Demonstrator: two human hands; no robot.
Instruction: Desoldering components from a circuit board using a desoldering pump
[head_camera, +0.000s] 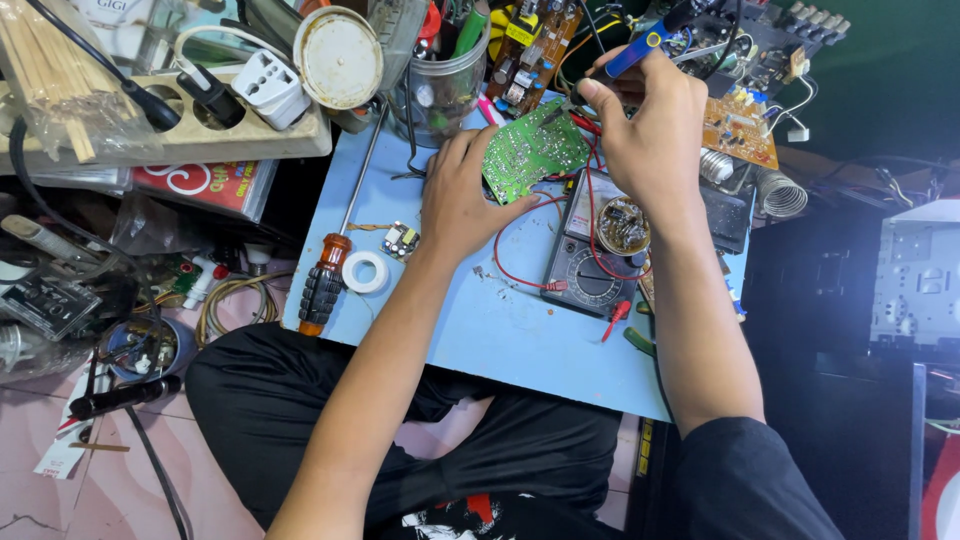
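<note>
Circuit board (533, 150), green, tilted on blue table (480, 330) beside multimeter (590, 270); left hand (462, 195) steadies its edge, right hand (650, 130) grips blue-handled iron (640, 48); tip best kept steady.

Red package (205, 185) (white swirls) under wooden board (160, 135).

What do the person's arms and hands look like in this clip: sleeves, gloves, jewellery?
Both forearms are bare. The right arm shows a black short sleeve at the upper arm. The left hand and right hand wear no gloves, and no rings, watch or bands show.
</note>
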